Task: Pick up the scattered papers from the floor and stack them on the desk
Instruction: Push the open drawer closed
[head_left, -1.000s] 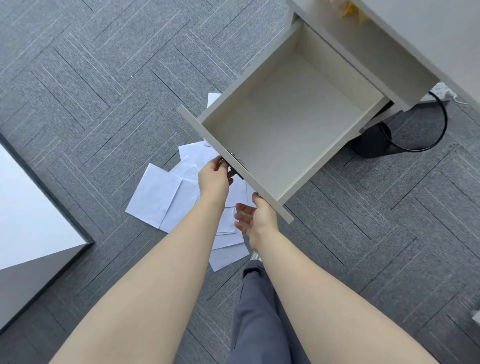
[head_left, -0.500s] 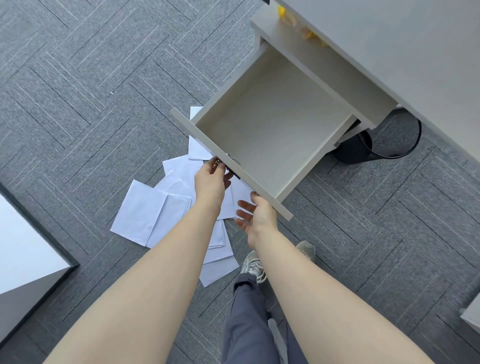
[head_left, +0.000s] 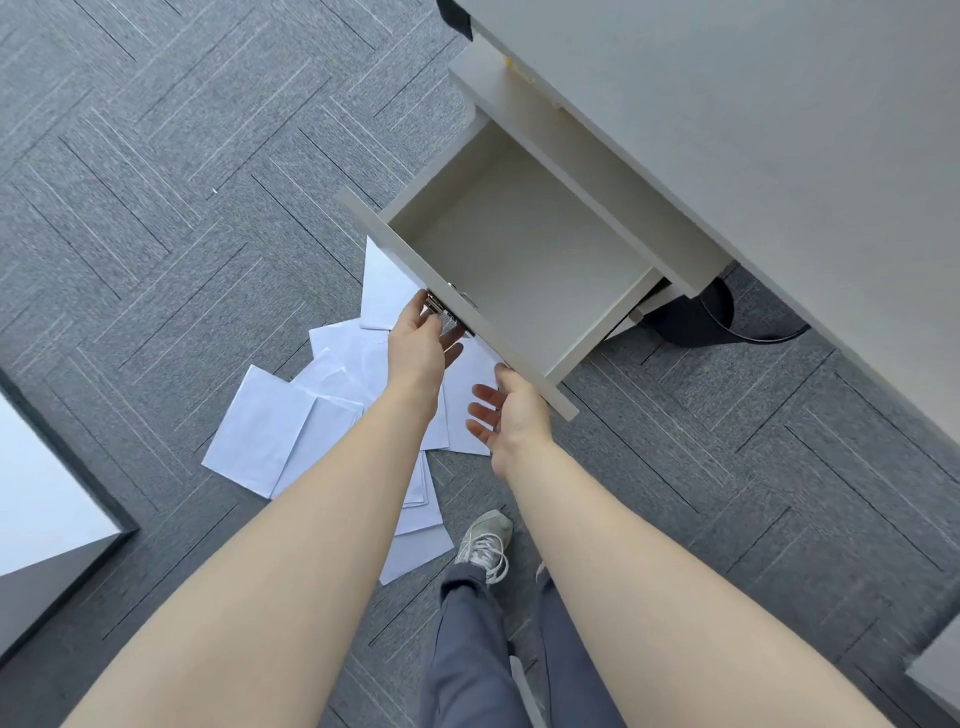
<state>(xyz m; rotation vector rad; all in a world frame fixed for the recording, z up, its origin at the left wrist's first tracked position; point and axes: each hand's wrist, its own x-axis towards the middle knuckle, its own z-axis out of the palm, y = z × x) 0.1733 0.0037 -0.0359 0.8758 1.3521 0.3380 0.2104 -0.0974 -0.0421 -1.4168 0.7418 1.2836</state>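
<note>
White papers (head_left: 291, 431) lie overlapped on carpet; left hand (head_left: 421, 345) grips drawer handle (head_left: 441, 314), right hand (head_left: 511, 410) spread.

The carpeted floor (head_left: 156, 156) was mid-grey, laid in a herringbone pattern with thin pale and dark stripes. The scattered sheets of paper (head_left: 260, 431) on it were plain white. The flat-topped counter (head_left: 779, 130) and its open box-shaped drawer (head_left: 524, 260) were pale grey-beige, the drawer's small metal handle (head_left: 441, 312) silver. The trousers (head_left: 467, 649) were slate grey, the laced sneaker (head_left: 485, 535) grey-white.
</note>
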